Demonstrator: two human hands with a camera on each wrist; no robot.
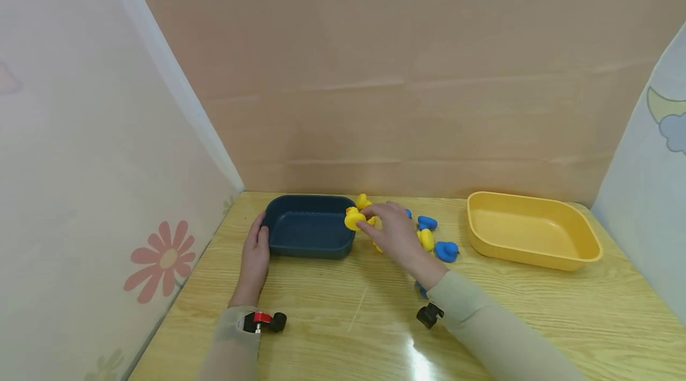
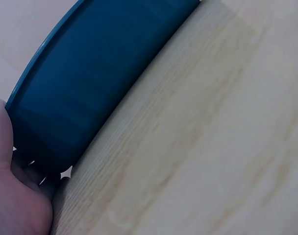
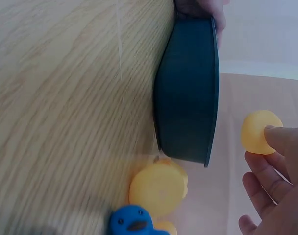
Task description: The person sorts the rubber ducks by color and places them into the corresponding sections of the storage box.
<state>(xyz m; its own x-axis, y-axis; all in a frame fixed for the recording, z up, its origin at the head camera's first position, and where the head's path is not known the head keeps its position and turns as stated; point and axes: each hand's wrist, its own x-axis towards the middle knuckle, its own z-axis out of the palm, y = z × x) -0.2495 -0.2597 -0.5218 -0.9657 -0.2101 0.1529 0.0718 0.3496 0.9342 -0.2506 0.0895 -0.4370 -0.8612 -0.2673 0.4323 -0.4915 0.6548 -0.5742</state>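
Observation:
A yellow rubber duck (image 1: pixel 353 219) is pinched between the thumb and fingers of my right hand (image 1: pixel 395 233). It is held up at the right end of a dark blue basin (image 1: pixel 311 250), above the rim in the right wrist view. My left hand (image 1: pixel 255 255) grips the left end of that basin, with the thumb by the rim and the fingers around the outer wall. No duck shows inside the basin. Beside it, partly hidden by my right hand and forearm, lie several yellow ducks (image 1: pixel 426 240) and blue ducks (image 1: pixel 446 251).
A yellow basin (image 1: pixel 536 256) stands at the right of the wooden table (image 1: pixel 332 321). Another yellow duck (image 1: pixel 362 200) sits behind the dark basin's right corner. A brown paper-like backdrop (image 1: pixel 375 101) rises at the back, with pale patterned walls (image 1: pixel 96 190) at both sides.

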